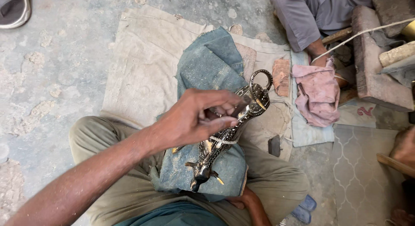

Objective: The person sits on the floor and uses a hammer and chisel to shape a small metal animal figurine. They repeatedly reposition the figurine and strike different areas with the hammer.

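seen from above, the person's left hand (196,118) curls its fingers nearly closed around a small dark tool, tip touching an ornate dark metal ornament (231,133) lying on a blue cloth (207,66) over their lap, while the right hand (242,202) rests underneath, its fingers hidden.

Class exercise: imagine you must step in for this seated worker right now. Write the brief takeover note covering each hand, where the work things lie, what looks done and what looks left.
Left hand: raised over the lap, fingers pinched on a small dark tool tip against the metal ornament.
Right hand: low by the lap under the blue denim cloth; grip hidden.
Ornament: dark engraved metal piece with a loop at its far end, lying on the cloth across the knees.
Nearby: pink rag, small brick piece, another person's sleeve.
Done: pattern covers much of the surface.
Left: cannot tell how much detailing remains.
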